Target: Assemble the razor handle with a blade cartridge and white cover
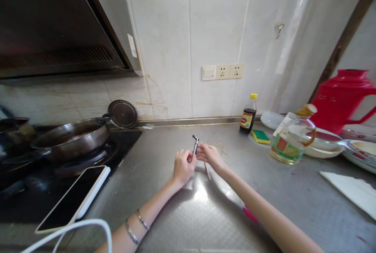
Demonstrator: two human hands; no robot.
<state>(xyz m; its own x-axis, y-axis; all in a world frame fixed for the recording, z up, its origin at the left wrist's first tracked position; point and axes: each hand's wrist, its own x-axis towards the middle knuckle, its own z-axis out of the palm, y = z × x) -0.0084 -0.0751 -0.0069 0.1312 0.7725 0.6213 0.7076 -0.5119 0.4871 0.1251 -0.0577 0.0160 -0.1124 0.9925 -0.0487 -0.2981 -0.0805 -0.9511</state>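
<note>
- Head view: a phone [75, 198] lies at the lower left, across the edge of the stove [129, 137].
- Left hand [183, 167], centre of the frame: thumb and fingers closed together, pinching the lower part of a slim metal tool [195, 148].
- The tool stands up out of those fingertips at mid-frame, its long axis steep and leaning a little rightward, its short crosswise head uppermost.
- Right hand [210, 156], just right of the tool: fingers bent and close together, pointing left at its shaft; whether they grip it, I cannot tell. The left is the hand plainly on it.
- Below the right hand, a thin pale strip [207, 171].
</note>
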